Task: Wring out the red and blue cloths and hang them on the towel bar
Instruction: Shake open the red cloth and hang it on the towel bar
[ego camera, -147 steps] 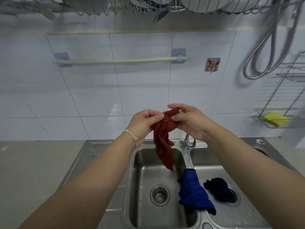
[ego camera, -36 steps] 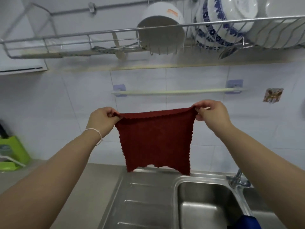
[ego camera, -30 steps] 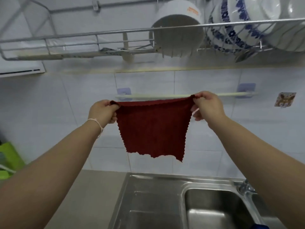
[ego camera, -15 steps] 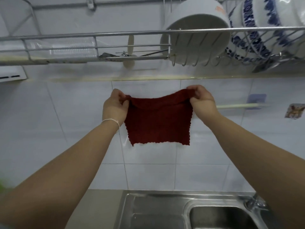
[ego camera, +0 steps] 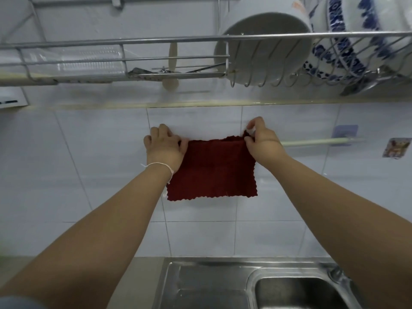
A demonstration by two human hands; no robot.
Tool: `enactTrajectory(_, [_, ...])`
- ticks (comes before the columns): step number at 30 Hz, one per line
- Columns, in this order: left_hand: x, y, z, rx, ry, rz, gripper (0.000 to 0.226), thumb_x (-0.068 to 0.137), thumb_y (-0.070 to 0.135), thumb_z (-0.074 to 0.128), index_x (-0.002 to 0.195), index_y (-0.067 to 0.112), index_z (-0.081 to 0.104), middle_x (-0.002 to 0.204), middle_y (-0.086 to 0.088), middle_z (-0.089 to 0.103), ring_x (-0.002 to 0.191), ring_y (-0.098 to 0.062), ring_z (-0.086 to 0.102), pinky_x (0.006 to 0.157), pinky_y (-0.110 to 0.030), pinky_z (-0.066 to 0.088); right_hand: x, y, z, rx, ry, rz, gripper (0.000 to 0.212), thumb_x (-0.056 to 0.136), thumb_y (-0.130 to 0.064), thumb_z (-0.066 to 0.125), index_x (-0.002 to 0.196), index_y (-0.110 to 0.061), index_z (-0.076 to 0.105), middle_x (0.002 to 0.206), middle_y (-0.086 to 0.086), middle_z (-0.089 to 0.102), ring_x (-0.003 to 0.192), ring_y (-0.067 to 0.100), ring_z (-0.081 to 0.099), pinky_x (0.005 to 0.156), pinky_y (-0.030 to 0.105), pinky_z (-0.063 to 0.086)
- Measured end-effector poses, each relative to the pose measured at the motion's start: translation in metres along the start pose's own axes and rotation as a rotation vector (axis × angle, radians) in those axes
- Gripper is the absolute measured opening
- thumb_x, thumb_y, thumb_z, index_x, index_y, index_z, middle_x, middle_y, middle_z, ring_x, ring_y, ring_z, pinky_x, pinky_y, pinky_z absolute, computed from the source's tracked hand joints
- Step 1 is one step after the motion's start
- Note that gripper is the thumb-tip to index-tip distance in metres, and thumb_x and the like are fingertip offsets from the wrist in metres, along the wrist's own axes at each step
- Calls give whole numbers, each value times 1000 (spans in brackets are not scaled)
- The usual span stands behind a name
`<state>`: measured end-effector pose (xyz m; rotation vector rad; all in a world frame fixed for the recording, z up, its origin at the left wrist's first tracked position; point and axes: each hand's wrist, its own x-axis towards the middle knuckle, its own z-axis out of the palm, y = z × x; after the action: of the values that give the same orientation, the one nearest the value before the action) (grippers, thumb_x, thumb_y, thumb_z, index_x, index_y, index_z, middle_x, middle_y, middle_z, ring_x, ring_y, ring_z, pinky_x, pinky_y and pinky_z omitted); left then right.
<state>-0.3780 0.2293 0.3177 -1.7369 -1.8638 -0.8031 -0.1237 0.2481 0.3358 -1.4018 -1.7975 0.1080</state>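
The red cloth hangs flat against the white tiles, folded over the left part of the pale towel bar. My left hand grips the cloth's top left corner at the bar. My right hand pinches its top right corner between thumb and fingers. The cloth and my hands hide the bar's left part; only its right stretch shows. No blue cloth is in view.
A wire dish rack with a white bowl and blue-patterned plates hangs close above my hands. The bar's blue wall mount and a small sticker hook sit at right. The steel sink lies below.
I lifted the spread red cloth from over the sink up to the wall and laid it over the towel bar. It now hangs folded and shorter.
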Motion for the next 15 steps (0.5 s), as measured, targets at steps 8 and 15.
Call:
enactTrajectory(8, [-4,6,4,42,71,105,36,98,27,34,82,14,64,71,-3,59,87,-30,58,98,-42,32,3,4,-8,-149,-94,-15,30,99,-31,46,76,-16,58,71,1,56,71,22,55,59,28,39])
enactTrajectory(15, [2,11,-2,-32,-37,43,32,95,27,34,89,21,65,86,1,62,102,-25,53,99,-39,27,-8,11,3,-280,-71,-174,42,100,-44,36,83,-15,61,86,2,59,93,24,49,83,37,42])
